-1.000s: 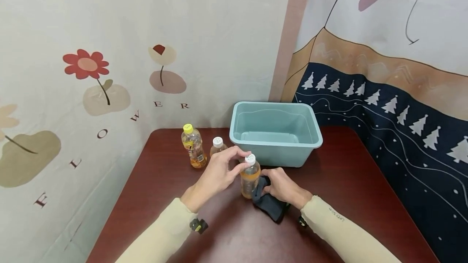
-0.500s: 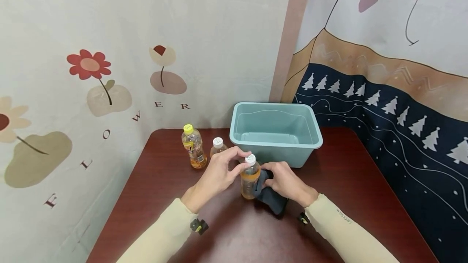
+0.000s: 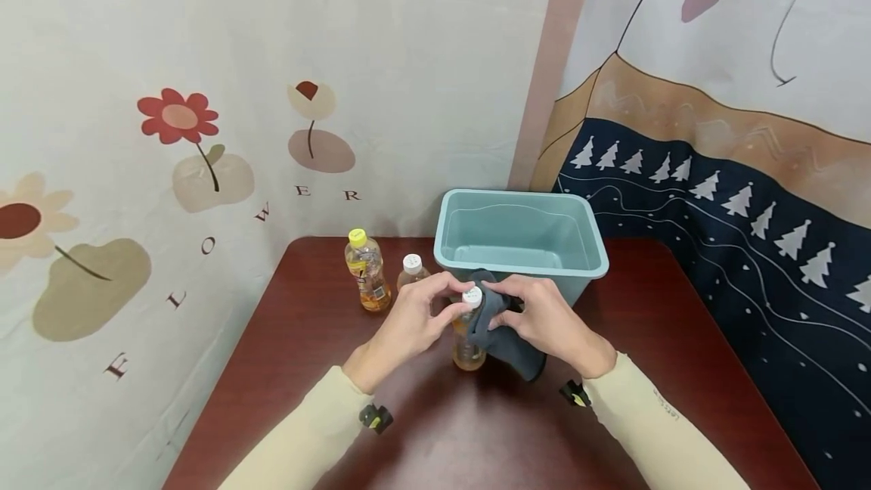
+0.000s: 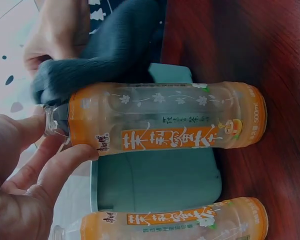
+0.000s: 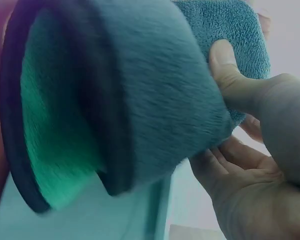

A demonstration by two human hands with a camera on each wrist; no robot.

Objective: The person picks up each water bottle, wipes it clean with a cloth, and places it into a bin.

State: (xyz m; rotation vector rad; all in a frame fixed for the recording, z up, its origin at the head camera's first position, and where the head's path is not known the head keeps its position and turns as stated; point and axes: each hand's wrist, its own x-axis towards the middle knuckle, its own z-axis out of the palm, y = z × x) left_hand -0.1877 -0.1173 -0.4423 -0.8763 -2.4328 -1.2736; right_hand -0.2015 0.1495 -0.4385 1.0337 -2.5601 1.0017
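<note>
A clear bottle (image 3: 468,355) with an orange label and white cap stands upright on the table. My left hand (image 3: 413,317) pinches it by the cap and neck, and the left wrist view shows the thumb and fingers around the neck of this bottle (image 4: 165,117). My right hand (image 3: 550,321) holds a folded dark grey-blue cleaning cloth (image 3: 512,346), its upper part against the right side of the bottle's neck. In the right wrist view the cloth (image 5: 165,95) is pinched between thumb and fingers, its dark-edged end hanging loose.
Behind my left hand stands a second white-capped bottle (image 3: 412,269), partly hidden. A yellow-capped bottle (image 3: 368,274) is to its left. The pale teal tub (image 3: 585,273) sits at the back of the dark red table (image 3: 292,369), near the curtained wall.
My right hand has moved up with the cloth, from the bottle's side to its neck and cap. The left hand keeps its hold at the cap. The view has shifted slightly.
</note>
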